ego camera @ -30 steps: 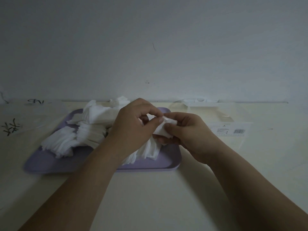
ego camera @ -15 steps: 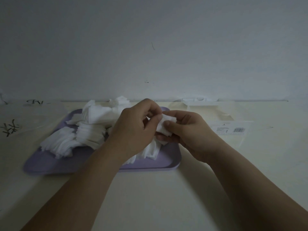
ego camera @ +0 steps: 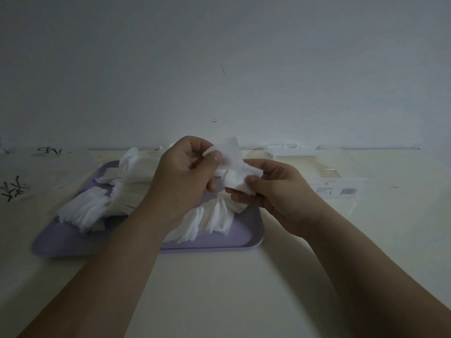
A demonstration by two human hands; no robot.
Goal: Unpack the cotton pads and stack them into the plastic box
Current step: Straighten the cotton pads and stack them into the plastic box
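A heap of white cotton pads (ego camera: 97, 206) lies spread over a lilac tray (ego camera: 246, 230) on the cream table. Above the tray's right half, my right hand (ego camera: 275, 191) grips a small stack of cotton pads (ego camera: 238, 179) between thumb and fingers. My left hand (ego camera: 185, 172) pinches a single thin pad (ego camera: 231, 154) by its edge, lifted upward off that stack. A clear plastic box (ego camera: 314, 164) with a barcode label stands to the right, behind my right hand, against the wall.
A grey wall rises right behind the table's far edge. Black scribbles (ego camera: 12, 191) mark the table at far left. Bare cream tabletop (ego camera: 231, 289) lies between my forearms, in front of the tray.
My left hand has risen and peeled one pad upward off the stack held by my right hand. Both hands sit slightly higher than before.
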